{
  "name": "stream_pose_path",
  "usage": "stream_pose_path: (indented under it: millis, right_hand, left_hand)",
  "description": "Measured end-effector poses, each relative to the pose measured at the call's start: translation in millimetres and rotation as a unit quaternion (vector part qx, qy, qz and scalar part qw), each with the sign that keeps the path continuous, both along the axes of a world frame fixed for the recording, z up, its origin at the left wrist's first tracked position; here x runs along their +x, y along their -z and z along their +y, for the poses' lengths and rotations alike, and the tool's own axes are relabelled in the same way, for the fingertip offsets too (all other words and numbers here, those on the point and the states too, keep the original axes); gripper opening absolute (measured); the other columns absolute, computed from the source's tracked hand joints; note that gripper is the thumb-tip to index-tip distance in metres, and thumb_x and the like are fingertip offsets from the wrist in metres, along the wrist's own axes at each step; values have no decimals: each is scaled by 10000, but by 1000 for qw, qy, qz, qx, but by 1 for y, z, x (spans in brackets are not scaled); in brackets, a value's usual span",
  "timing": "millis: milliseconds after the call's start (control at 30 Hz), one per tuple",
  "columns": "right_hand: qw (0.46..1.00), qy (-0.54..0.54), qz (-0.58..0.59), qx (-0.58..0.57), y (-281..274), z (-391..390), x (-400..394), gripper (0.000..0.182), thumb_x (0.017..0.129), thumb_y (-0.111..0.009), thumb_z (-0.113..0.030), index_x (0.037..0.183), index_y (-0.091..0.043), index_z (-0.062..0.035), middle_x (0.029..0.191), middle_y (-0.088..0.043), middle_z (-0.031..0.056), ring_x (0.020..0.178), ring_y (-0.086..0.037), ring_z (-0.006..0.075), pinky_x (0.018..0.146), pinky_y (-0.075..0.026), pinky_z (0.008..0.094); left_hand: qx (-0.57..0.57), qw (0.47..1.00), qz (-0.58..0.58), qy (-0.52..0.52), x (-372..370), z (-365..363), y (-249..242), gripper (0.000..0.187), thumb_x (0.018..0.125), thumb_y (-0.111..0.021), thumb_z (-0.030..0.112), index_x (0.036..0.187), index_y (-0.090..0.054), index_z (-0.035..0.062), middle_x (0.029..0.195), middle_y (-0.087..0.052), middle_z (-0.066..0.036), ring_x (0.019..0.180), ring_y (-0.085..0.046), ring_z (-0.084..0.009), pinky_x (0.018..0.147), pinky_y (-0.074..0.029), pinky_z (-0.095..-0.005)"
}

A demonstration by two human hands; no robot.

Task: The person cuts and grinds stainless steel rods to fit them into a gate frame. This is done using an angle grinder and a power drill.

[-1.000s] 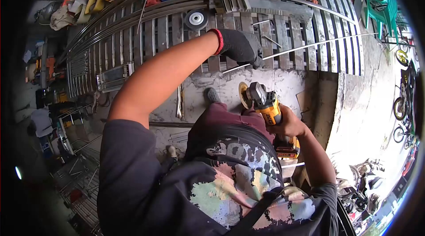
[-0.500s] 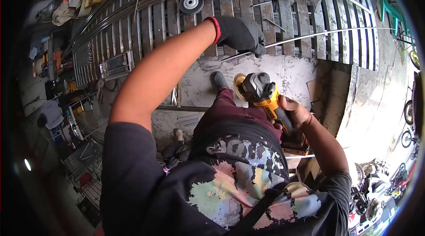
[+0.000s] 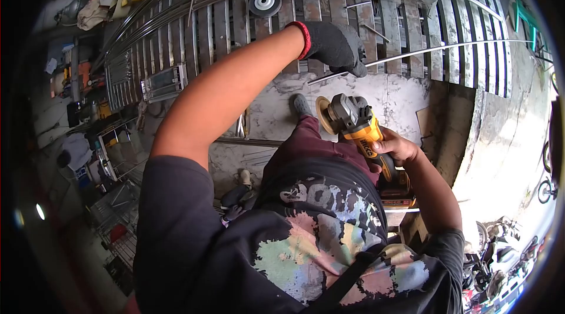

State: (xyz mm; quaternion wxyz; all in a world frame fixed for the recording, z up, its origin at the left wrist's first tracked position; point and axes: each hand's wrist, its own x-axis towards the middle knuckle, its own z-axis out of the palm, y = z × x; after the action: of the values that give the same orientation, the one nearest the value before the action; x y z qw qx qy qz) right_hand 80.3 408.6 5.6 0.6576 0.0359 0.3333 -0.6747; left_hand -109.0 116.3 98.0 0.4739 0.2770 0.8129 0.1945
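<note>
Over slats | left hand (image 3: 335, 46) grips rod (image 3: 424, 51), shifted right | grinder (image 3: 359, 128) raised

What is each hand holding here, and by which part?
The gloved left hand pinches a thin metal rod near its near end. The bare right hand holds a yellow angle grinder by its body, behind the disc.

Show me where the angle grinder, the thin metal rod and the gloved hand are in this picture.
angle grinder (image 3: 360, 127): head view, on its yellow body behind the disc.
thin metal rod (image 3: 424, 51): head view, on the bare stretch right of the glove.
left hand (image 3: 334, 44): head view, on the back of the black glove.
</note>
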Motion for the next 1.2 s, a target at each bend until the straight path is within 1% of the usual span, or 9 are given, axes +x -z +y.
stream_pose_path:
  millis: [167,267,433,500,567,633,733,833,1200]
  right_hand:
    - [997,62,-51,3,-34,-26,-8,671,1057,-771,-480,1387,-587,75,910,-714,168,663,-788,308,591,-696,403]
    - [997,64,-46,-8,-28,-29,-3,628,1119,-691,-473,1369,-608,97,920,-731,189,654,-777,291,585,-693,394]
    - [995,93,-26,0,-33,-35,5,622,1126,-679,-479,1304,-632,115,896,-737,188,639,-769,278,562,-672,377]
    - [995,100,-23,-9,-32,-35,6,618,1131,-669,-481,1281,-638,118,887,-737,189,632,-768,277,558,-666,371]
    - [993,111,-23,-16,-33,-35,8,609,1136,-661,-481,1257,-644,116,872,-735,187,622,-765,276,558,-664,368]
    - [992,126,-19,-16,-24,-31,11,598,1138,-658,-479,1256,-642,107,859,-733,184,618,-764,274,553,-660,364]
    - [988,154,-26,-16,-23,-28,14,577,1140,-658,-471,1260,-637,93,835,-728,178,600,-756,272,542,-654,360]
    - [984,175,-32,-6,-25,-28,18,566,1142,-658,-464,1295,-630,80,847,-727,171,611,-755,261,533,-650,355]
    - [982,188,-15,-1,-30,-31,23,567,1151,-643,-467,1369,-618,56,914,-722,147,677,-753,213,521,-628,325]
  left_hand:
    - [51,997,-31,-54,-1,-4,-1,643,982,-783,616,1124,-800,-11,935,-798,-191,815,-751,-320,777,-581,-467]
    - [110,992,39,54,-6,-7,5,565,1041,-755,519,1172,-786,-30,999,-811,-191,857,-773,-294,808,-602,-440]
    - [174,972,-156,-15,0,-9,12,320,1068,-696,235,1288,-810,31,1171,-826,-129,1012,-792,-243,893,-627,-409]
    - [202,965,-169,-14,2,-7,7,400,1136,-668,356,1275,-806,7,1058,-839,-92,924,-781,-169,883,-624,-360]
    - [180,977,-111,23,3,-4,-4,384,1139,-631,317,1285,-806,8,1087,-841,-118,947,-792,-180,876,-624,-360]
    - [124,974,-184,-54,6,0,-11,355,1116,-602,216,1310,-790,-14,1178,-848,-148,969,-800,-206,894,-636,-362]
    - [113,975,-180,-56,9,6,-27,386,1132,-581,247,1302,-788,-30,1134,-852,-169,966,-795,-200,905,-633,-358]
    - [117,973,-182,-84,11,5,-16,410,1158,-627,385,1209,-841,38,971,-859,-82,868,-792,-167,824,-601,-339]
    - [59,993,-79,-59,9,10,-4,402,1055,-767,442,1095,-862,53,913,-839,-54,818,-725,-132,794,-583,-352]
